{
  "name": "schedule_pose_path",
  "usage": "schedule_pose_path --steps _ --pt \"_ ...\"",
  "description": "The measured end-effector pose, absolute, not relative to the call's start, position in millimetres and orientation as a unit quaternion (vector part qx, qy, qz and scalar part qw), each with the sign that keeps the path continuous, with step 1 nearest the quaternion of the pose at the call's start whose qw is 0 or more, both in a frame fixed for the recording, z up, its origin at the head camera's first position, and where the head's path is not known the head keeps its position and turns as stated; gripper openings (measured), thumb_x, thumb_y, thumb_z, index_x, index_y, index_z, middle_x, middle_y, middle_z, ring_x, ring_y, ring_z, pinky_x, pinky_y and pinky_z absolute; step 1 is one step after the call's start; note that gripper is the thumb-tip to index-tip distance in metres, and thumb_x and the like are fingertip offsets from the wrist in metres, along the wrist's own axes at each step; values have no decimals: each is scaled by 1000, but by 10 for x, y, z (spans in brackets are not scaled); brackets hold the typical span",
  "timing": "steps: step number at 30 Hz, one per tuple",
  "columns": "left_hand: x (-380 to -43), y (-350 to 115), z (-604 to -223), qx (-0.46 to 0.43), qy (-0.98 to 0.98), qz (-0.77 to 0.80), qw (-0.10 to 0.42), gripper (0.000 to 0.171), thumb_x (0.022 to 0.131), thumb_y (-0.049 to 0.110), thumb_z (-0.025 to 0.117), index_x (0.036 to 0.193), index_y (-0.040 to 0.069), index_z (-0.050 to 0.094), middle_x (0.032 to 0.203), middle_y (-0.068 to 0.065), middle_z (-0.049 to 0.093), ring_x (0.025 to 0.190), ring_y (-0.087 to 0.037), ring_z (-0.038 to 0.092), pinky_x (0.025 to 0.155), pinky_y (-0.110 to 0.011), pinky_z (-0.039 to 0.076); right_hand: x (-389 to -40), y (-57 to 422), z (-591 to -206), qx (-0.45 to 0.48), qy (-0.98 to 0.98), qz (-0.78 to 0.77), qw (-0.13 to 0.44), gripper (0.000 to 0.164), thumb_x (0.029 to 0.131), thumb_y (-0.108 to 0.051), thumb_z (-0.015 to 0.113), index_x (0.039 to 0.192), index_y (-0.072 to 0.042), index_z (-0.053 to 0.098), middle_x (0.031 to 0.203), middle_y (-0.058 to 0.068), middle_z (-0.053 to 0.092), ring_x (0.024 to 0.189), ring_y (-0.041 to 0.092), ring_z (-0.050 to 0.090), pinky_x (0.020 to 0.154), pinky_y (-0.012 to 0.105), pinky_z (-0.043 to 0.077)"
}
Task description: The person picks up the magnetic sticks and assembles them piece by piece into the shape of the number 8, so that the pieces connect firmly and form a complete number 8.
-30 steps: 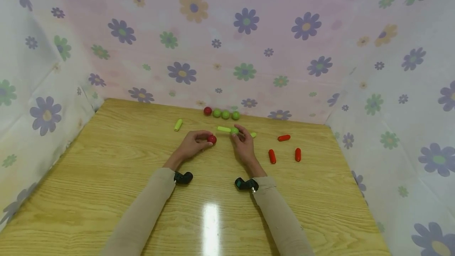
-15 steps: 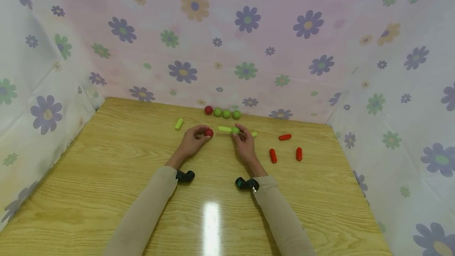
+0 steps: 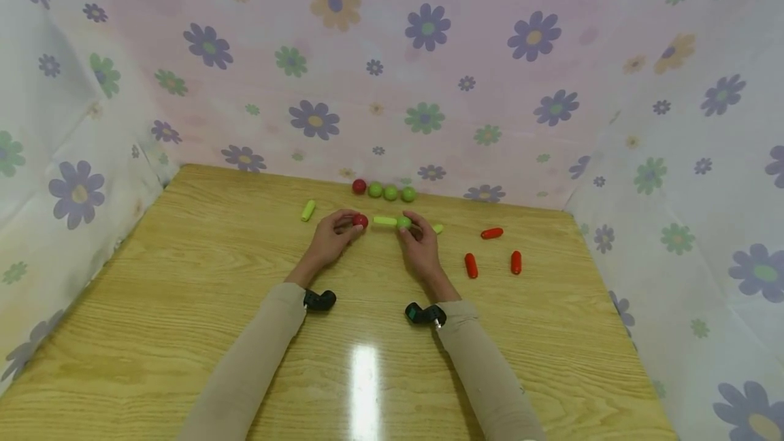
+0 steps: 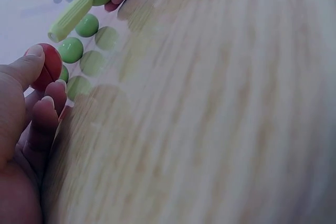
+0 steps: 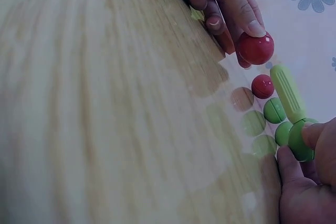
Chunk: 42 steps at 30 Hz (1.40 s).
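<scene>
My left hand (image 3: 331, 238) pinches a glossy red ball (image 3: 360, 222) between thumb and fingers. A dark seam runs over this ball in the left wrist view. My right hand (image 3: 420, 245) pinches a green ball (image 3: 403, 223), partly covered by the fingers. From that ball a ribbed, light-green stick (image 5: 287, 92) sticks out toward the left hand, joined to it at one end. The stick's free end points at the red ball, and a small gap lies between them. Both hands are close over the far middle of the wooden table (image 3: 245, 332).
Behind the hands, a red ball (image 3: 358, 186) and several green balls (image 3: 390, 192) stand in a row by the flowered backdrop (image 3: 367, 87). One yellow-green stick (image 3: 308, 210) lies left; another (image 3: 437, 229) peeks out behind the right hand. Red sticks (image 3: 471, 265) lie at the right.
My left hand has moved the red ball away from me and slightly left, up level with the light-green stick. The right hand has stayed almost still, holding its green ball and stick.
</scene>
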State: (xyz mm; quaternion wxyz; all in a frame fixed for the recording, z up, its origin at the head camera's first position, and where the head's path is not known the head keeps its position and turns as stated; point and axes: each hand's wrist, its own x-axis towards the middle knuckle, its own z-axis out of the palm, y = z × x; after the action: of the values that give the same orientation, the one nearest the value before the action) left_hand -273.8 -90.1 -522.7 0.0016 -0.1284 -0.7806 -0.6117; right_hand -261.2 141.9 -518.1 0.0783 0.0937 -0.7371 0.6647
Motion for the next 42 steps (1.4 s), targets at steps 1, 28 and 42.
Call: schedule_pose_path --steps 1,28,42 --pt "-2740 -902 -5227 -130 -779 -613 2 38 101 18 65 136 4 60 136 -19 63 116 -32 65 87 -37 55 -2623 1418 -5202 91 -739 663 79 40 102 3 56 141 9 51 143 28 50 122 46 56 88 15 47" --pt "-2723 -896 -5207 -133 -774 -620 1 37 101 17 67 135 3 61 129 -21 66 105 -32 68 74 -26 54 -2473 1376 -4957 129 -725 672 76 39 98 12 57 135 20 49 138 39 48 124 54 52 91 18 48" --pt "-2715 -902 -5200 -145 -774 -616 7 39 100 17 67 136 2 61 129 -22 66 108 -36 68 78 -35 56 -2485 1377 -4956 127 -740 657 73 39 98 11 57 135 18 51 137 36 50 124 52 54 92 21 49"
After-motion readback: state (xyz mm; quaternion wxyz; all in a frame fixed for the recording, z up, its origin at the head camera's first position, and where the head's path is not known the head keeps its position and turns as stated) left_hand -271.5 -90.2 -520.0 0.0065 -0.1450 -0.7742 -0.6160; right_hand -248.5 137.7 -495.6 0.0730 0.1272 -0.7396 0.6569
